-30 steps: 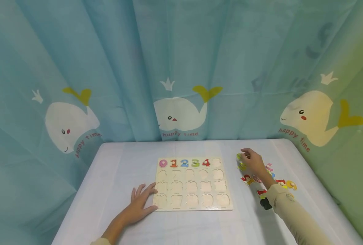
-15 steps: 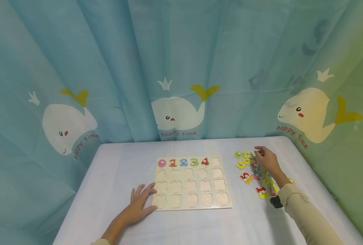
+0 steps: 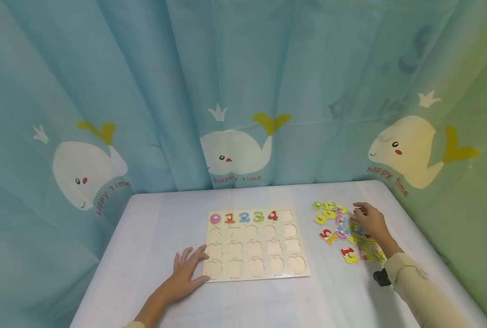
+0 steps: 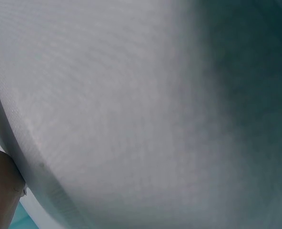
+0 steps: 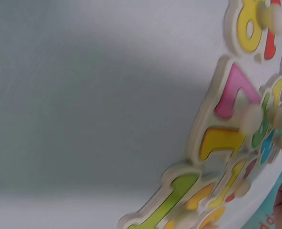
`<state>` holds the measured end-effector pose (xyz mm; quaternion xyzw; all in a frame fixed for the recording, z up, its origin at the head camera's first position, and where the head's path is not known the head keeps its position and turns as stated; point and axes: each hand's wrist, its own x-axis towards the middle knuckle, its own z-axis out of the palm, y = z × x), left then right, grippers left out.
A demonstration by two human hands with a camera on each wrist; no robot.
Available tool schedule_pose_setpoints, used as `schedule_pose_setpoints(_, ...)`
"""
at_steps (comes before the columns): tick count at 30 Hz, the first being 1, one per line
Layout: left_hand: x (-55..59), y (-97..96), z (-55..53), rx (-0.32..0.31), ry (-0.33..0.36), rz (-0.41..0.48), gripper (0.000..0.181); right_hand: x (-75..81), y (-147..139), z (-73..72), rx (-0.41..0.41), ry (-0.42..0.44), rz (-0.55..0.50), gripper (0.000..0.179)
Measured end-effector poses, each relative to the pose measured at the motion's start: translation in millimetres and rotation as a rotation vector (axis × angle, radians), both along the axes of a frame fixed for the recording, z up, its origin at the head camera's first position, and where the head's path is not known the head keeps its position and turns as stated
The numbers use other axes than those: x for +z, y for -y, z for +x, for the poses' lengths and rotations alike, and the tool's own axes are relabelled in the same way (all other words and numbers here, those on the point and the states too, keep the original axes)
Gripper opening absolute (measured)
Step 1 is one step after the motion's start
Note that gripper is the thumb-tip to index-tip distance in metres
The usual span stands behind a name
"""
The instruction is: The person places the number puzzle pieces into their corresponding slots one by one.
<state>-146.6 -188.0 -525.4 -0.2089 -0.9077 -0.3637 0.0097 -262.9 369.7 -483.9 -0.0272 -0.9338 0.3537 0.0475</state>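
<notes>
A wooden number puzzle board [image 3: 243, 252] lies flat on the table. Its top row holds the pieces 0, 1, 2, 3 and 4, and the other recesses are bare. Fingers spread, my left hand [image 3: 183, 275] rests at the board's left edge. My right hand [image 3: 372, 224] is over the far right side of the loose number pieces [image 3: 328, 236], its fingers loosely bent and nothing visible in them. The right wrist view shows knobbed pieces up close, among them a pink-and-yellow 17 piece [image 5: 222, 136]. Fabric fills most of the left wrist view.
The pieces lie in a crowded cluster right of the board, some overlapping. A white cloth covers the table [image 3: 165, 228]. A blue-green curtain [image 3: 243, 91] with whale prints hangs behind and at both sides. A black object [image 3: 381, 277] shows under the right wrist.
My right hand has moved rightward across the loose pieces, uncovering those at the left of the cluster. My left hand has stayed at the board's edge. The head view has shifted slightly.
</notes>
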Motion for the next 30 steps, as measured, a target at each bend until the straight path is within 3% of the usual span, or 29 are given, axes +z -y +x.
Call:
schedule_pose_setpoints(5, -0.1, 2.6, -0.2, 0.015, 0.007, -0.030, 0.044, -4.3, 0, 0.7, 0.021, -0.022, -0.008, 0.033)
schedule_pose_setpoints(13, 1.9, 1.5, -1.4, 0.014, 0.048, -0.046, 0.044, -6.3, 24, -6.3, 0.023, 0.065, -0.047, 0.037)
schedule_pose_setpoints(21, 1.7, 0.3, -4.3, 0.012, 0.043, -0.053, 0.044, -9.8, 52, -15.5, 0.265, -0.047, -0.059, 0.035)
schedule_pose_setpoints(30, 0.3, 2.0, -2.7, 0.001, 0.051, -0.052, 0.045, -21.9, 68, -24.0, 0.331, 0.011, -0.035, 0.029)
